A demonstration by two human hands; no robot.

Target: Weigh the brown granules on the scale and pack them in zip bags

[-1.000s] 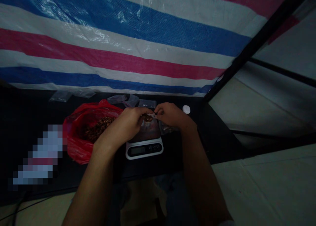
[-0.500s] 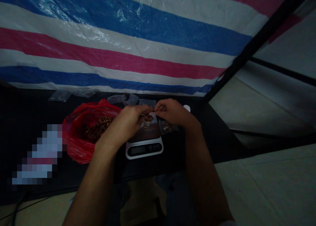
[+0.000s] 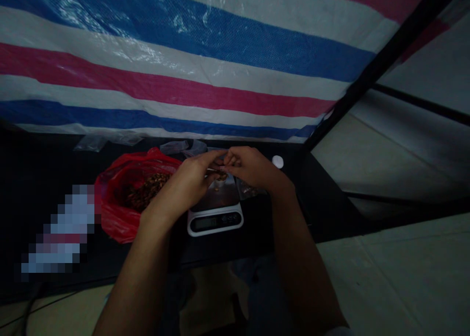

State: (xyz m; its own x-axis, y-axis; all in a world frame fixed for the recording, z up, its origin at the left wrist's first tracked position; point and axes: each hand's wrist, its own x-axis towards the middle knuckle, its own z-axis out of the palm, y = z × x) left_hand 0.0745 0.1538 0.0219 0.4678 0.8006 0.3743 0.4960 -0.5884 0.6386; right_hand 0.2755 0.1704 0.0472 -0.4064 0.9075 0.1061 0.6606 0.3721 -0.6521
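My L hand [image 3: 185, 181] & R hand [image 3: 251, 169] both pinch the small clear bag [image 3: 221, 177] at its top, mouth running L-R btwn them, right over the digital scale [image 3: 215, 222].

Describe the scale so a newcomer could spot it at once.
Under the blue, red and white striped tarpaulin lies a dark table. On it, just right of the red plastic bag, sits a small white digital scale, the only thing with a display.
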